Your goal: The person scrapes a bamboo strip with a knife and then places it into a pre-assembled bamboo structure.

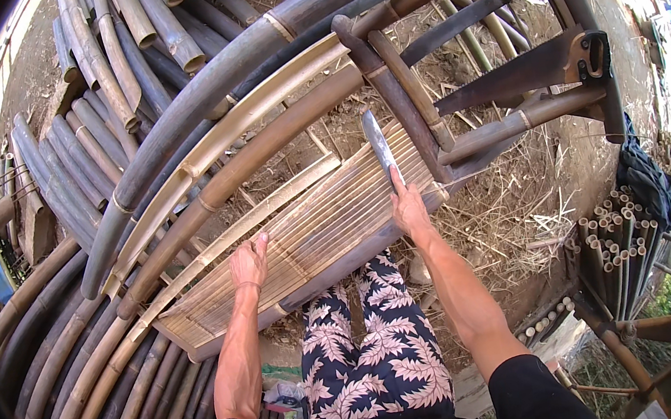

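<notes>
My right hand [411,210] is closed around a long knife [381,149], with the index finger stretched along it and the blade pointing away over the slats. Under both hands lies a panel of narrow bamboo slats [329,227], edged on the near side by a dark bamboo pole [319,283]. Toward the panel's far edge, my left hand [249,264] is closed with its fingers curled over the slats; their tips are hidden. Just beyond that hand runs a pale split bamboo strip [284,203], separated from the slats by a narrow gap on its right part.
Thick curved bamboo poles [209,204] frame the panel's far side. A handsaw [504,78] and a long dark tool with a shiny end [456,30] rest across the frame at right. Cut bamboo [74,158] is stacked left; thin bamboo [619,229] stands bundled right. Shavings [497,227] litter the ground.
</notes>
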Available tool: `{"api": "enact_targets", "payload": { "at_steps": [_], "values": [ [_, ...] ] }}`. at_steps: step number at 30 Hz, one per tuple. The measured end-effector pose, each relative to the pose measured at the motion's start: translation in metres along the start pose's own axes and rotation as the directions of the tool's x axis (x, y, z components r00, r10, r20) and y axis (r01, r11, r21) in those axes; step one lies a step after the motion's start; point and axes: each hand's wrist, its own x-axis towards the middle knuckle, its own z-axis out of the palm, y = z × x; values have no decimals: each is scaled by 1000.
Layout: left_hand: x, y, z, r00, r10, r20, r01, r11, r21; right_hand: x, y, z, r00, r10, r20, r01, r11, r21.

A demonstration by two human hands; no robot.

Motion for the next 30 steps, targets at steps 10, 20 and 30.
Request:
{"api": "enact_targets", "payload": {
  "at_steps": [10, 20, 30],
  "values": [
    [-18, -20, 11, 936, 343, -76, -348, 936, -56, -2, -22, -25, 982, 166, 89, -156, 981, -113],
    [-25, 7, 27, 965, 208, -158, -201, 978, 60, 43, -3, -23, 982, 94, 163, -27, 929, -370],
    [54, -44, 7, 943, 159, -294, -109, 978, 179, 47, -68, -78, 997, -18, 76, 59, 808, -586]
  ]
}}
